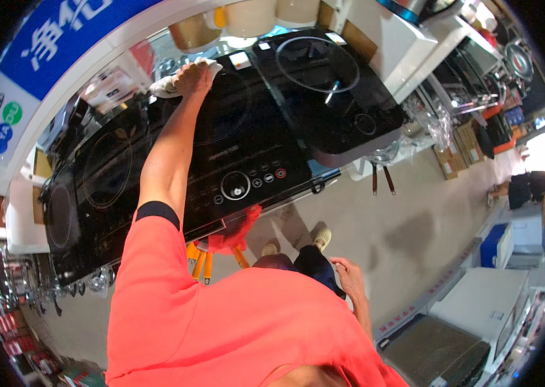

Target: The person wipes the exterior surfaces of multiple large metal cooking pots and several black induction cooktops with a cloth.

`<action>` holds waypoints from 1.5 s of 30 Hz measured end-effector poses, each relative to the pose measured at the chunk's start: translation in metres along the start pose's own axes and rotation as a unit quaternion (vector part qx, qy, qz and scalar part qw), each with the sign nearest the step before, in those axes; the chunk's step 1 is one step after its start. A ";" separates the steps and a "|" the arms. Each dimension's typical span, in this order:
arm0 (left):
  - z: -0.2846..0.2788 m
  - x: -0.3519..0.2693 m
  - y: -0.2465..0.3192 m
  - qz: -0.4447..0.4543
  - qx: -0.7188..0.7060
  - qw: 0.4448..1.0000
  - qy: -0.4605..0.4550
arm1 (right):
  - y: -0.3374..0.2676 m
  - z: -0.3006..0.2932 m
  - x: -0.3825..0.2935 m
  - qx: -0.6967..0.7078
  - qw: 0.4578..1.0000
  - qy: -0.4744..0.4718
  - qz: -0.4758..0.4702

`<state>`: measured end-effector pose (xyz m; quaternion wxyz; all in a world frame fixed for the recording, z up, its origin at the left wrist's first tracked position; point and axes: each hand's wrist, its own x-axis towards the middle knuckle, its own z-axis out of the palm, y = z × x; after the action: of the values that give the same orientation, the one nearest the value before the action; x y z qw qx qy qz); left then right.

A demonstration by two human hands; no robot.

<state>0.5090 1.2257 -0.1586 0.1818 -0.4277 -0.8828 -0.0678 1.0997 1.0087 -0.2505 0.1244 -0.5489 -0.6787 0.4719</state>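
Note:
My left hand (194,80) is stretched out to the far side of a black glass induction cooktop (272,140), closed around a crumpled white cloth (168,87). The cloth rests at the cooktop's back edge, near a small white label. Round control marks and a ringed dial show along the cooktop's front. To its right lies another black cooktop (316,96) with a pale ring, and more black cooktops (108,169) stand to the left. My right hand (349,279) hangs low beside my body, away from the cooktops, fingers loosely apart, with nothing in it.
Pots (250,19) stand on a shelf behind the cooktops. Orange-handled utensils (198,266) and a red plastic bag (238,237) hang below the front edge. White appliances (482,300) and a dark-topped box (434,348) stand at right. Another person (528,188) is at far right.

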 end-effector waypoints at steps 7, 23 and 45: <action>0.009 0.014 0.136 -0.016 -0.313 0.949 -0.029 | 0.006 -0.034 0.058 0.026 0.995 -0.057 -0.073; -0.081 -0.144 0.355 0.301 -0.321 0.894 -0.086 | 0.121 -0.229 0.204 0.032 0.993 -0.069 -0.087; -0.032 -0.032 0.401 0.321 -0.305 0.896 0.022 | 0.129 -0.279 0.241 0.002 0.992 -0.094 -0.079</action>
<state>0.8481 1.4441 -0.1557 0.0736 -0.7210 -0.6293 -0.2807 1.2838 1.3512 -0.2885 0.0980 -0.4461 -0.7279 0.5115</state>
